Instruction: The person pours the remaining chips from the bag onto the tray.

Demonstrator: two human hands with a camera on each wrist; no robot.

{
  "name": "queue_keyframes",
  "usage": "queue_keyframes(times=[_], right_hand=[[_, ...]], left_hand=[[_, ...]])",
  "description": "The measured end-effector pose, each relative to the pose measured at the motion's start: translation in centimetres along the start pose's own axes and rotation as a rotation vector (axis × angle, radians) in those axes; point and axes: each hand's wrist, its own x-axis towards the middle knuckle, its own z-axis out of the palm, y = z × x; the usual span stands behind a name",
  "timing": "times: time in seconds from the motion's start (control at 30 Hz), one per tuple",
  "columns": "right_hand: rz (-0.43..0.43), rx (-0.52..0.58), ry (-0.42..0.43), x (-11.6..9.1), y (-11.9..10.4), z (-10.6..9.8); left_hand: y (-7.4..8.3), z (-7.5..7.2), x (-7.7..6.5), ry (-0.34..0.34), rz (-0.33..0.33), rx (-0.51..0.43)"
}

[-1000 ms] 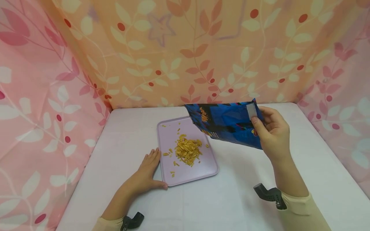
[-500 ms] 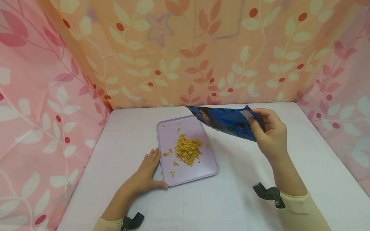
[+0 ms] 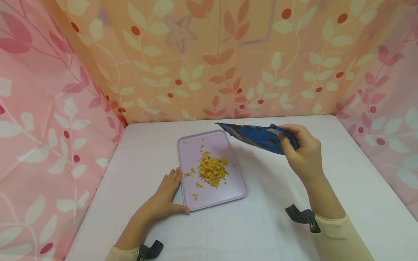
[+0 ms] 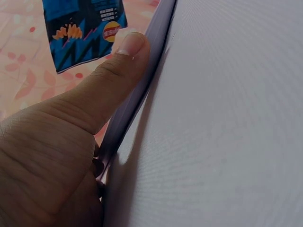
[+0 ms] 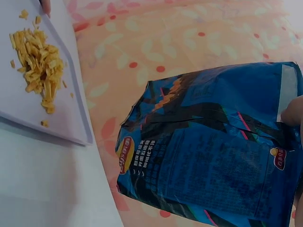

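In the head view, my right hand (image 3: 303, 154) pinches the end of a blue chip bag (image 3: 256, 137), thumb on top. The bag is held above the table, its far end pointing left near the tray's upper right corner. A heap of yellow, stick-like chips (image 3: 212, 169) lies on the lilac tray (image 3: 217, 197), with several loose pieces around it. My left hand (image 3: 164, 197) rests against the tray's left edge, fingers extended and thumb by the lower corner. The right wrist view shows the bag's printed side (image 5: 208, 151); most of the right hand falls outside that view.
A white cloth covers the table (image 3: 241, 232). Leaf-patterned curtains stand behind it (image 3: 209, 65) and along both sides, the left one pink (image 3: 39, 127). Each wrist carries a black camera mount, such as the right mount (image 3: 302, 216).
My right hand has lowered slightly and shifted left. The chip bag has tipped flatter, so less of its printed face shows in the head view. Left hand, tray and chips keep their places.
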Motion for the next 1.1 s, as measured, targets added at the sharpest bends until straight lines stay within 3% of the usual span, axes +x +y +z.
queue_keyframes(times=[0.27, 0.73, 1.1], right_hand=[[-0.057, -0.069, -0.009, -0.2, 1.2, 0.0], [-0.132, -0.263, -0.068, -0.9, 2.6, 1.0], [-0.161, -0.281, -0.114, -1.5, 3.8, 1.7]], left_hand=[[-0.2, 0.1, 0.1, -0.018, -0.031, 0.011], [-0.1, 0.1, -0.1, 0.003, -0.008, 0.000], [-0.1, 0.2, 0.1, -0.017, -0.036, 0.010]])
